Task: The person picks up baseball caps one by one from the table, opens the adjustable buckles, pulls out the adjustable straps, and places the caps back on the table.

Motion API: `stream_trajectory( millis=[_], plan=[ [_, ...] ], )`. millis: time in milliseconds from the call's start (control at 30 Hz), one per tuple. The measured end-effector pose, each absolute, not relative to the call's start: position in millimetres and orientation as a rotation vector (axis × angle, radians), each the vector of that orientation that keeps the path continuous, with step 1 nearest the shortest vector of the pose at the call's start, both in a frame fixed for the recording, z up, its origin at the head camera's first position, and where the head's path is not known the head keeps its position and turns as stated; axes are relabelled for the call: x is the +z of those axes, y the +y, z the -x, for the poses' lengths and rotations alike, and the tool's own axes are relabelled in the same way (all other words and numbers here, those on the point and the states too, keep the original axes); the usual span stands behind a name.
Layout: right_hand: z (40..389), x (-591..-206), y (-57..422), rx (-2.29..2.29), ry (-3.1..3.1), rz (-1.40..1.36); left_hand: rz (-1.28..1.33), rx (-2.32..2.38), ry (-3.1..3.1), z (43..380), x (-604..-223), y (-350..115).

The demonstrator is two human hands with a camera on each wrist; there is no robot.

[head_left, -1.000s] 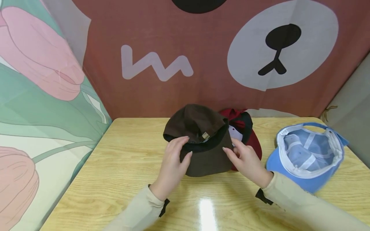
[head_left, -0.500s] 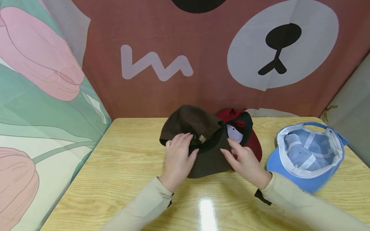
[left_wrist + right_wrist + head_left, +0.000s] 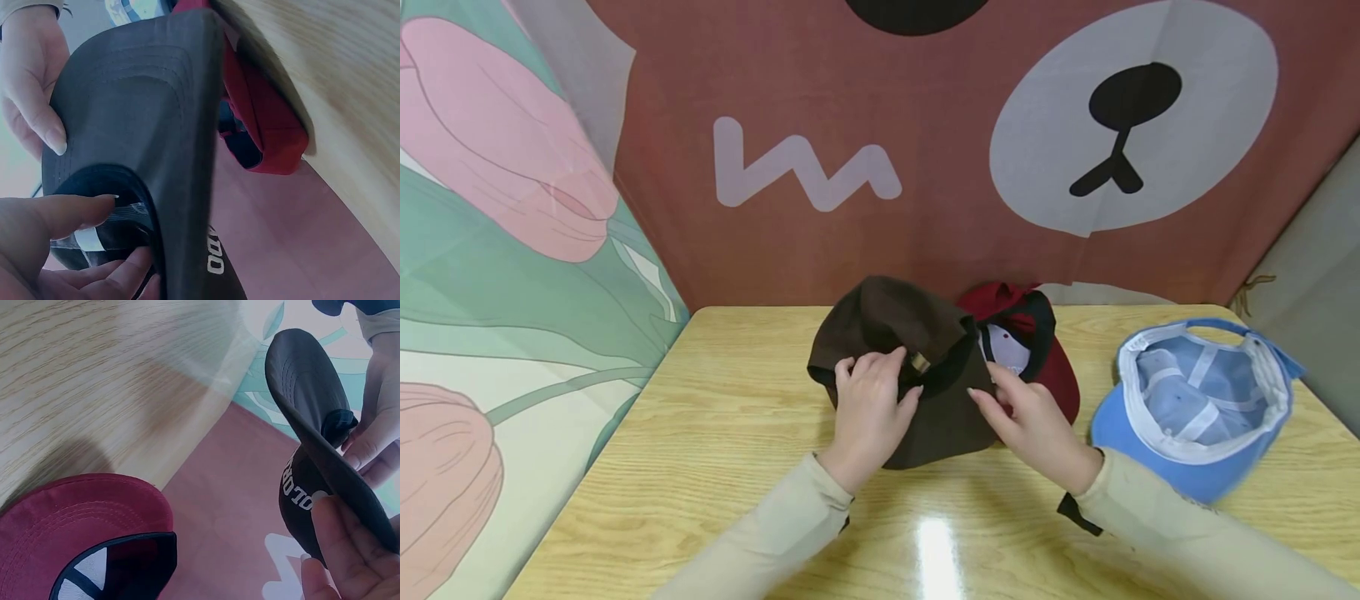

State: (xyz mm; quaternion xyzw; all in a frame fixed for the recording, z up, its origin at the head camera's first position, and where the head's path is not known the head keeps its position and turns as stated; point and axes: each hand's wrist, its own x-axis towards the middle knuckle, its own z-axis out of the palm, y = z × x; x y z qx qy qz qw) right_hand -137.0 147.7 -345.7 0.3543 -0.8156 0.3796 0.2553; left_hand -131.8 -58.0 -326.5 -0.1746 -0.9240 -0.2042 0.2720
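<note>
A dark brown baseball cap (image 3: 951,421) is held in the air, its brim toward me and its open underside showing. White lettering shows on its crown (image 3: 297,487) in the right wrist view. My left hand (image 3: 871,408) grips the cap at the opening's left side; in the left wrist view several fingers (image 3: 119,275) reach inside, with the thumb over the band. My right hand (image 3: 1037,425) pinches the right edge of the brim between thumb and fingers. Behind it lies a red cap (image 3: 1060,375) with its opening up, partly hidden by the brown one.
A light blue cap (image 3: 1180,467) lies upturned on the right of the wooden table (image 3: 715,442), beside my right forearm. A brown printed cloth (image 3: 805,258) hangs along the table's back edge. A floral cloth (image 3: 535,317) hangs on the left.
My left hand has moved right and deeper over the cap's opening. The brown cap has shifted slightly left and turned. My right hand stays at the brim, nearly still.
</note>
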Motion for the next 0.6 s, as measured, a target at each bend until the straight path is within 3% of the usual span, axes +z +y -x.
stream_trajectory(
  millis=[600],
  plan=[
    [136,-346,152,1.099,-2.245,-0.931,0.633,-0.783,-2.340,134,-315,-72]
  ],
)
